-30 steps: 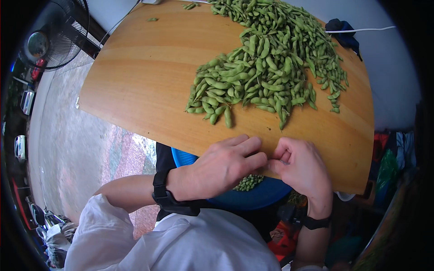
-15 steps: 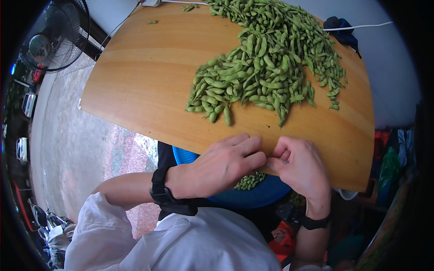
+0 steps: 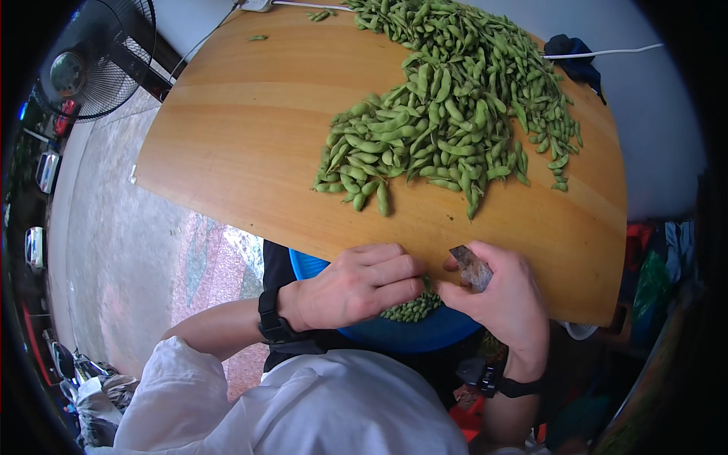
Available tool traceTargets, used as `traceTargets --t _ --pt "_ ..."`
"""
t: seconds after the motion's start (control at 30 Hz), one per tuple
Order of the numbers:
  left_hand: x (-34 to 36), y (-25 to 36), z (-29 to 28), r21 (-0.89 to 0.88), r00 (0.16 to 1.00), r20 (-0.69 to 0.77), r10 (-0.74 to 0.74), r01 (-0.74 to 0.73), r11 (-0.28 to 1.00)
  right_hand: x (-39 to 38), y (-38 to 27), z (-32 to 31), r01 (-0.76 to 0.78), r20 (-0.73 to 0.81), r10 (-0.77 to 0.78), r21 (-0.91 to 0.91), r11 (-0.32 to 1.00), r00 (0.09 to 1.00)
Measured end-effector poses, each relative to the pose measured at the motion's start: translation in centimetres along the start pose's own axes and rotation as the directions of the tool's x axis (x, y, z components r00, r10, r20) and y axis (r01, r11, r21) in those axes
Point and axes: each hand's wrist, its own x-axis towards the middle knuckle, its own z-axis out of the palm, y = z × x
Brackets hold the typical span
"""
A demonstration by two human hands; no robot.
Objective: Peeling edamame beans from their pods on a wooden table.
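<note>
Over the near edge of the round wooden desk point(image 3: 250, 152), both hands work above a blue bowl point(image 3: 425, 334) that sits below the rim, partly hidden under the board. Left hand point(image 3: 356, 284) is curled, knuckles up, its fingers point(image 3: 387, 267) drawn together toward the thumb side; what they pinch is hidden, though it looks like a small green piece right at the gap between the two hands. Right hand point(image 3: 504, 299) is closed around a small dull grey blade point(image 3: 472, 267), which sticks up between thumb and forefinger, tilted toward the desk edge. The two hands are just beside each other, almost touching at the fingertips.

Directly beneath that gap lies a small heap of trimmed green soybean pods point(image 3: 413, 308) in the bowl. On the desk, well apart from the hands, a large pile of edamame pods point(image 3: 447, 114) spreads from the far edge toward the middle, with a few loose pods point(image 3: 381, 199) straying nearest the person. A lone pod point(image 3: 257, 36) lies by the far left rim.

A black wristband point(image 3: 273, 327) circles the left wrist and another black band point(image 3: 500, 379) the right. White sleeves point(image 3: 303, 409) fill the bottom of the view. A standing fan point(image 3: 83, 68) is at the upper left, over the pavement. A white cable point(image 3: 607, 51) runs past the desk's far right side, beside a dark blue cloth point(image 3: 576, 57).
</note>
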Motion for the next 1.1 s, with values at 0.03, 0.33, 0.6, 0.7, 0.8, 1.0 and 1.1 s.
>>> traceTargets --t 0.03,0.33,0.6,0.7,0.8,1.0,1.1 --pt "0.1 0.0 0.0 -0.009 1.0 0.0 0.0 0.0 1.0 0.1 -0.1 0.6 0.077 -0.051 -0.079 -0.04 0.996 0.996" --pt "1.7 1.1 -1.4 -0.564 0.796 0.037 -0.605 0.516 0.645 -1.2 -1.4 1.3 0.071 -0.087 -0.058 0.146 0.987 0.994" --pt "3.0 0.2 -1.3 -0.854 0.677 0.362 -0.641 0.516 0.062 -1.8 -0.4 1.9 0.298 -0.241 -0.259 0.14 0.944 0.935" --pt "3.4 0.2 -1.2 -0.861 0.675 0.381 -0.632 0.508 0.023 -1.8 -0.2 1.9 0.27 -0.253 -0.22 0.183 0.945 0.942" --pt "3.6 0.2 -1.0 -0.883 0.694 0.368 -0.619 0.469 0.002 -1.8 0.9 2.3 0.197 -0.229 -0.126 0.318 0.927 0.965" --pt "3.6 -0.1 0.1 -0.918 0.739 0.318 -0.594 0.397 0.003 -1.5 1.6 2.2 0.059 -0.111 0.009 0.591 0.804 0.994" --pt "4.3 0.3 0.3 -0.907 0.694 0.367 -0.619 0.415 -0.073 -2.0 1.1 2.6 0.11 -0.246 0.01 0.468 0.877 0.969"
